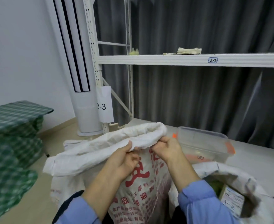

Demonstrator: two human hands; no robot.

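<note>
White woven sack with red print (141, 183), centre-bottom of frame: mouth rolled into a thick cuff. Left hand (123, 160) and right hand (167, 149) each grip that cuff, fingers curled. Judgement: rolling well advanced, not finished. Surroundings: grey curtain (197, 94), white metal rack (165, 59), beige floor (41, 191), clear plastic box (202, 143) centre right.

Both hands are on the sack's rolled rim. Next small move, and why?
Probably roll the rim another turn outward: left hand and right hand pinch it side by side at the near edge, and much of the white sack stands unrolled below.
</note>
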